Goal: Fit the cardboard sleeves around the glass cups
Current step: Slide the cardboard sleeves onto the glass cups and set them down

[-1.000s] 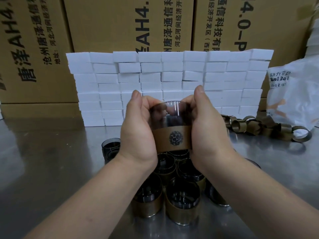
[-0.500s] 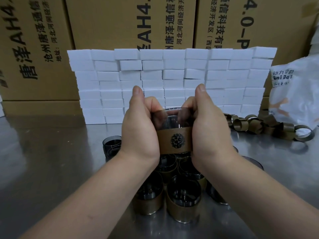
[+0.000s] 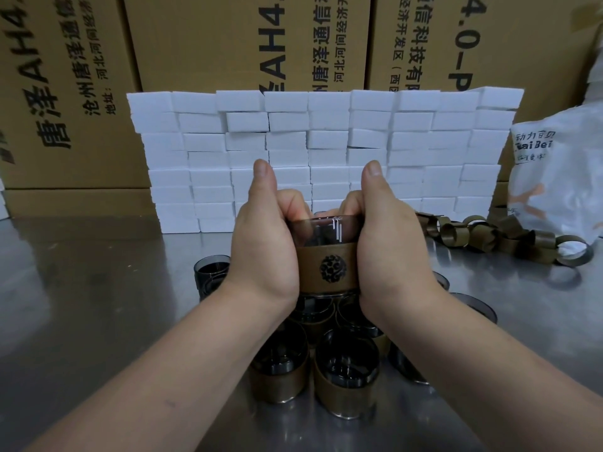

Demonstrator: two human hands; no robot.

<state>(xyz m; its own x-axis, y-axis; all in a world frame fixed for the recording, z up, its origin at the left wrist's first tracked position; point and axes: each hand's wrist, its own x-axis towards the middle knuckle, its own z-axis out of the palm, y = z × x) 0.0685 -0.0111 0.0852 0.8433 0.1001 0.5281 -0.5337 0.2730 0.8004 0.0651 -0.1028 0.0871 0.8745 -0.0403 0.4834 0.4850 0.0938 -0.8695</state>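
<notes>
A dark glass cup (image 3: 321, 232) is held between both hands above the table, with a brown cardboard sleeve (image 3: 328, 268) bearing a round black emblem around its lower half. My left hand (image 3: 264, 243) grips the cup's left side, thumb pointing up and fingers curled over the rim. My right hand (image 3: 391, 243) grips the right side the same way. Below the hands stand several sleeved cups (image 3: 346, 376) in a cluster. One bare glass cup (image 3: 210, 272) stands to the left.
A pile of loose brown sleeves (image 3: 483, 234) lies at the right on the steel table (image 3: 98, 305). A wall of white foam blocks (image 3: 326, 141) stands behind, with cardboard boxes (image 3: 228, 44) beyond and a white plastic bag (image 3: 561, 177) at far right.
Both hands have lowered the cup slightly. The sleeve now covers more of the cup, and less bare glass shows above it.
</notes>
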